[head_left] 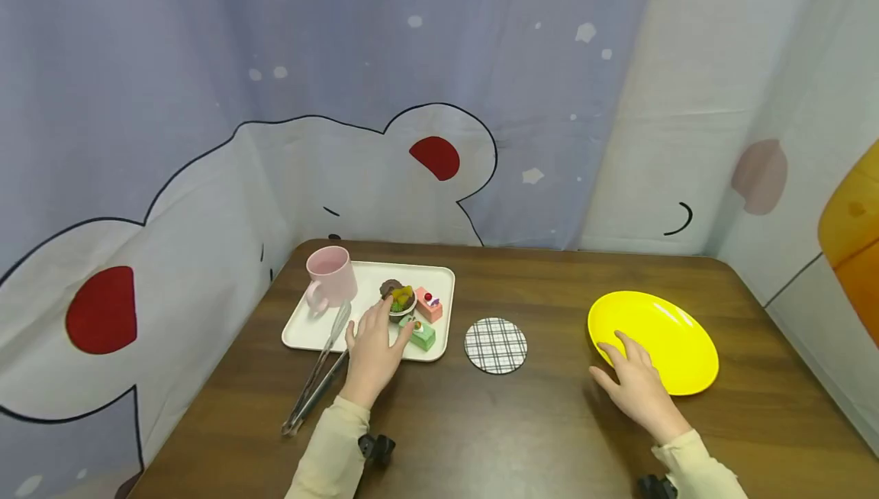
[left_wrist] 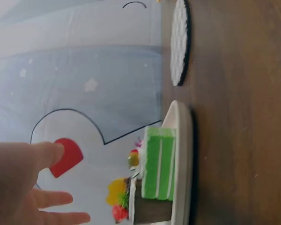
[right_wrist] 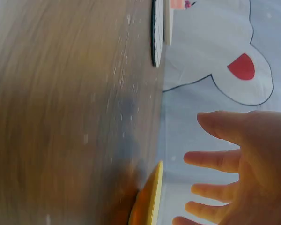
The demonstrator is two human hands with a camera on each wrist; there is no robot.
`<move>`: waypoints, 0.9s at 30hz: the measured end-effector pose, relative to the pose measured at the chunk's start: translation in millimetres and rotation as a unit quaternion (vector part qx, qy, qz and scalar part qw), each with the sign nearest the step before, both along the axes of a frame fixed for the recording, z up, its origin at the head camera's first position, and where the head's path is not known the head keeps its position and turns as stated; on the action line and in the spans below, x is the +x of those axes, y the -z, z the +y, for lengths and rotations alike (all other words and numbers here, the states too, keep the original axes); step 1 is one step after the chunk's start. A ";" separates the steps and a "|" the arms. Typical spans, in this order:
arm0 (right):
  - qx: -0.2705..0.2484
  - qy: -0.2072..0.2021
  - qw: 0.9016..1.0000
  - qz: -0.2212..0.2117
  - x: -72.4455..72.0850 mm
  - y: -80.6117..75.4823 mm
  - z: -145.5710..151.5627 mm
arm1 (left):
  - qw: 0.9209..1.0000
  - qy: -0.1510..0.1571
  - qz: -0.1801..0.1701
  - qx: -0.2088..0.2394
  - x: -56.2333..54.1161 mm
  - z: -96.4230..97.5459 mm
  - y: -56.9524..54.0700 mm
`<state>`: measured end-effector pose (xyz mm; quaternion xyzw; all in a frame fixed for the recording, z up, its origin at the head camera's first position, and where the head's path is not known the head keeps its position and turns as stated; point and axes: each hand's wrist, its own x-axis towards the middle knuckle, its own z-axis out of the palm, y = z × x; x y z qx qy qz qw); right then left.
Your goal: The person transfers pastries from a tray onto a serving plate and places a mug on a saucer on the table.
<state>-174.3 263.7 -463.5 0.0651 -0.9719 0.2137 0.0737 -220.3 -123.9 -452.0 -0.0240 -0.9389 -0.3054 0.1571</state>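
Note:
My left hand (head_left: 373,350) hovers at the front of a white tray (head_left: 374,273), fingers spread and holding nothing. On that tray sit a pink mug (head_left: 333,278), a small fruit-topped chocolate dessert (head_left: 398,299) partly behind my fingers, a pink cake slice (head_left: 429,305) and a green cake slice (left_wrist: 158,161). Metal tongs (head_left: 317,386) lean over the tray's near left edge with their handle end on the table. My right hand (head_left: 639,388), also with spread fingers and nothing in it, is over the near left rim of a yellow plate (head_left: 676,346).
A round checked coaster (head_left: 496,346) lies on the wooden table (head_left: 481,438) between the tray and the plate. Behind the table and along its sides hangs a printed cloth (head_left: 384,41).

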 end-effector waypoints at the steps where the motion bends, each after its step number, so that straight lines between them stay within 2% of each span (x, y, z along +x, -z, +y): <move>1: -0.002 -0.002 1.000 0.008 0.1 0.7 -2.9 | 1.000 -0.009 0.003 0.008 0.3 -1.4 -0.8; 5: -0.016 -0.016 0.998 0.050 -0.5 3.3 -16.8 | 0.999 -0.035 0.010 0.021 -0.5 -7.5 -3.7; 8: -0.024 -0.032 0.996 0.076 -2.1 4.6 -28.9 | 0.999 -0.042 0.019 0.021 -1.9 -12.3 -5.5; 12: -0.033 -0.044 0.995 0.081 -2.6 4.5 -44.9 | 0.999 -0.044 0.025 0.017 -3.1 -19.3 -6.2; 17: -0.048 -0.047 0.996 0.064 -1.0 -0.1 -63.4 | 0.998 -0.050 -0.001 0.024 -2.6 -31.6 -8.1; 22: -0.065 -0.058 0.995 0.039 -1.1 -0.9 -81.4 | 0.996 -0.072 -0.046 0.037 -1.0 -51.5 -10.5; 27: -0.072 -0.090 0.993 0.033 -3.6 3.8 -101.2 | 0.993 -0.087 -0.071 0.046 2.0 -76.6 -11.1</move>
